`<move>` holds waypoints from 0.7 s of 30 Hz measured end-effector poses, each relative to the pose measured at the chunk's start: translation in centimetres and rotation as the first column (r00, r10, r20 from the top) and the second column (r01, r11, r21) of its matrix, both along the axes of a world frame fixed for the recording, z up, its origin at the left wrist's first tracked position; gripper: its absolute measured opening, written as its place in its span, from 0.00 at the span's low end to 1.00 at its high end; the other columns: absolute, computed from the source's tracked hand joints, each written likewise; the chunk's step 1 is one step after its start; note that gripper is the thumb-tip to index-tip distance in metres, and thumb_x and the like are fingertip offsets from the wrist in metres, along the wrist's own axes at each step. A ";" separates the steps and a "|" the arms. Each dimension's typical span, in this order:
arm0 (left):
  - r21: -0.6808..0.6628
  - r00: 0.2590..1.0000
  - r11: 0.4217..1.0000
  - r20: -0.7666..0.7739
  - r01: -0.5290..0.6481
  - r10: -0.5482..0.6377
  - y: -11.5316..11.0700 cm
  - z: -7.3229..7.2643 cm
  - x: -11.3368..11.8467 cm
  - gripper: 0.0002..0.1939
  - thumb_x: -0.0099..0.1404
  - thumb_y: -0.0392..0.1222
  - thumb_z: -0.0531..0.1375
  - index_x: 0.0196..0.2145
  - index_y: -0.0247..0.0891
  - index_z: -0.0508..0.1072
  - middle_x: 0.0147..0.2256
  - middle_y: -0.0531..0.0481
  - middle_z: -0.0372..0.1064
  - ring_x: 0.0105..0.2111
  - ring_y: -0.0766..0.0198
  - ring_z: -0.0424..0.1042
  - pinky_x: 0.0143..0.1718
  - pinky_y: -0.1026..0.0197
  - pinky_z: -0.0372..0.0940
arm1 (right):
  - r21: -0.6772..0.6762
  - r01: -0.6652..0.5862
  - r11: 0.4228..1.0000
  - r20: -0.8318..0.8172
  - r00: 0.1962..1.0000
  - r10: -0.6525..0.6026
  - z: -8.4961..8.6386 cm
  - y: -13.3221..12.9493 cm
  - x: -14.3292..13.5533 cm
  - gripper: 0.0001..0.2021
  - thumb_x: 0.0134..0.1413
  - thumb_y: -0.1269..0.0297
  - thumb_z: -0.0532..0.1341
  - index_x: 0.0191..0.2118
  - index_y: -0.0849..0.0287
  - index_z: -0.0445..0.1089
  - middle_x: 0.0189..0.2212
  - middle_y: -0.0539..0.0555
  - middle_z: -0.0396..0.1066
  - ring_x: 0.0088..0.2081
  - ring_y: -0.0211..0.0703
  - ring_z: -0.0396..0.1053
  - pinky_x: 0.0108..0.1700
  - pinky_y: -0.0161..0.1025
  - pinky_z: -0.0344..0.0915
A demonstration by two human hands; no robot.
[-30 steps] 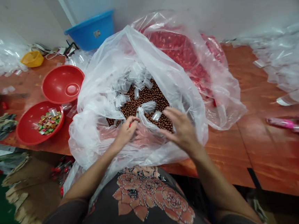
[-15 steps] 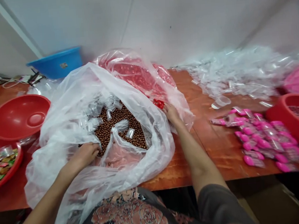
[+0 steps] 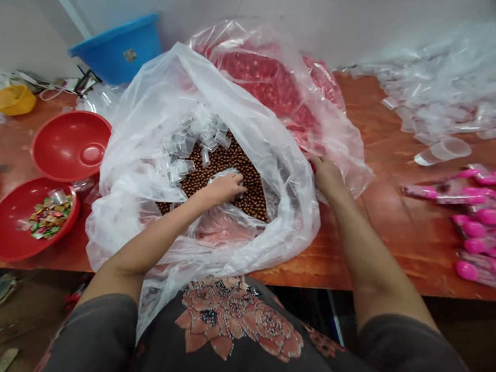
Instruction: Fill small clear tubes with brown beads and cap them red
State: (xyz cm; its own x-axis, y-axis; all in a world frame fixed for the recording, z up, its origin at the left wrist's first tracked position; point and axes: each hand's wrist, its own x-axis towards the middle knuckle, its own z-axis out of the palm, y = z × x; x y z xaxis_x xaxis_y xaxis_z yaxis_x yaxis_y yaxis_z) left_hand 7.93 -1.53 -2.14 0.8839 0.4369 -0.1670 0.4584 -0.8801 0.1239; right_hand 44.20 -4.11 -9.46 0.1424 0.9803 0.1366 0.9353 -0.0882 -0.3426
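A large translucent bag (image 3: 293, 205) lies open on the table, holding many small brown balls (image 3: 246, 160) and several clear little cups (image 3: 179, 145). My left hand (image 3: 229, 186) is inside its opening, over the brown balls, fingers curled round a clear cup that is mostly hidden. To the right, my right hand (image 3: 324, 173) is at the mouth of a second clear bag with red contents (image 3: 260, 80). Its fingers are curled and partly hidden by the bag's edge, with a bit of red beside them; what they hold is unclear.
Two red bowls (image 3: 68, 145) stand at the left, the nearer with wrapped sweets (image 3: 51, 217). Behind are a yellow bowl (image 3: 13, 101) and a blue basin (image 3: 118, 49). Pink-capped tubes (image 3: 489, 217) and a heap of clear plastic pieces (image 3: 452, 90) lie at the right.
My left hand has moved right, from the bag's left edge to the cup among the brown balls. My right hand stays by the red bag. The view has shifted.
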 end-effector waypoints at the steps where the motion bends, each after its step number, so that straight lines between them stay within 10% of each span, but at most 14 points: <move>1: -0.005 0.999 0.999 -0.001 -0.050 0.050 0.1 -0.1 0.0 0.14 0.65 0.41 0.60 0.48 0.37 0.76 0.48 0.38 0.67 0.46 0.53 0.67 0.38 0.59 0.60 | 0.005 0.015 1.000 0.020 1.000 -0.015 -0.1 -0.9 0.0 0.22 0.59 0.67 0.50 0.54 0.62 0.72 0.50 0.64 0.70 0.46 0.52 0.68 0.48 0.44 0.62; 5: -0.057 0.979 0.977 0.008 -0.204 0.205 -0.6 -0.1 -0.2 0.22 0.62 0.52 0.63 0.46 0.33 0.75 0.48 0.37 0.66 0.43 0.53 0.68 0.39 0.58 0.60 | 0.089 0.134 0.987 -0.004 0.991 -0.135 -0.7 -3.8 -0.3 0.22 0.55 0.66 0.52 0.53 0.61 0.72 0.48 0.63 0.71 0.46 0.53 0.68 0.47 0.46 0.64; 12: -0.354 0.895 0.836 -0.005 -0.420 0.447 -0.9 0.2 0.8 0.11 0.58 0.40 0.66 0.38 0.31 0.79 0.37 0.41 0.74 0.41 0.53 0.71 0.45 0.57 0.61 | 0.203 0.382 0.902 -0.459 0.851 -0.257 -1.4 -6.6 -1.6 0.14 0.53 0.57 0.60 0.42 0.58 0.76 0.37 0.54 0.76 0.36 0.43 0.70 0.43 0.42 0.67; 21: -0.615 0.729 0.595 0.047 -0.517 0.683 -1.4 -1.9 3.5 0.11 0.59 0.39 0.65 0.38 0.31 0.81 0.30 0.46 0.76 0.29 0.62 0.72 0.37 0.61 0.65 | 0.148 0.662 0.735 -0.988 0.138 0.074 2.8 -9.4 -6.1 0.20 0.48 0.54 0.68 0.44 0.57 0.67 0.34 0.47 0.74 0.26 0.31 0.71 0.32 0.32 0.71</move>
